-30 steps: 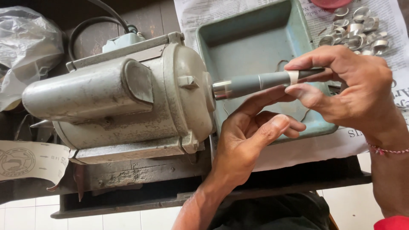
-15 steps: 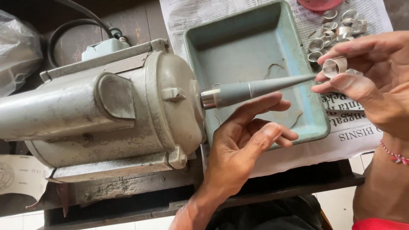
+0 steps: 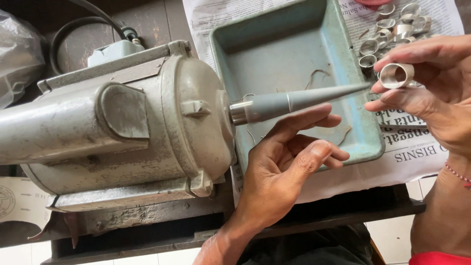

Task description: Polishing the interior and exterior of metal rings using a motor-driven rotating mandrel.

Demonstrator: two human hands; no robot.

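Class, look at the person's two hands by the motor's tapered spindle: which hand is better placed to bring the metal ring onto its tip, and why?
Right. The right hand already pinches the ring just beyond the spindle tip. The left hand is open and empty beneath it.

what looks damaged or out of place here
The motor housing is worn, its paint flaked and rusty along the base. Loose wire scraps lie in the tray, and rings are scattered on the newspaper. The right hand holds one ring by the spindle tip. Nothing looks spilled.
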